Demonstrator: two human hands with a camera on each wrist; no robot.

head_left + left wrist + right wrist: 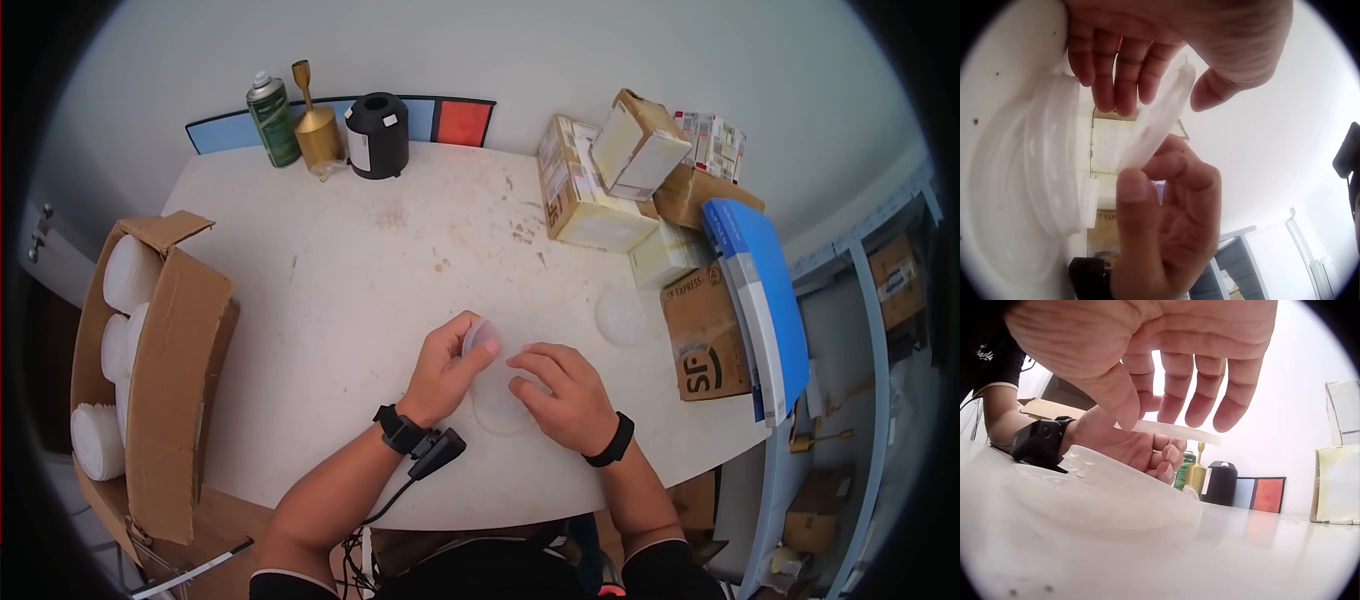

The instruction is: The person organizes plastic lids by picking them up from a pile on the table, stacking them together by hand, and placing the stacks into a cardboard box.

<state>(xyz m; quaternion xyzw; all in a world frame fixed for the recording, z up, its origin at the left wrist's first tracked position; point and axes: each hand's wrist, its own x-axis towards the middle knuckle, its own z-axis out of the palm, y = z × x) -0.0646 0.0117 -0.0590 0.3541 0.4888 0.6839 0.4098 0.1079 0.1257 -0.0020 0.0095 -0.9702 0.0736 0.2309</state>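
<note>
My left hand point(443, 362) holds a thin translucent round lid point(1159, 115) by its edge, tilted, with the thumb on one face and the fingers behind it. On the right, my right hand point(566, 395) hovers with loosely bent fingers, a small gap from the lid in the head view. Its fingertips overlap the lid's near edge in both wrist views. Below the hands a clear plastic round container point(1116, 503) stands on the table, partly hidden by the right hand in the head view.
Another translucent disc point(620, 316) lies on the white table point(330, 300). A cardboard box point(180, 380) of white round tubs stands left. Cartons point(600, 215) and a blue binder point(765, 300) are stacked right. A spray can point(273, 122), a brass piece point(318, 135) and a black canister point(378, 137) stand behind.
</note>
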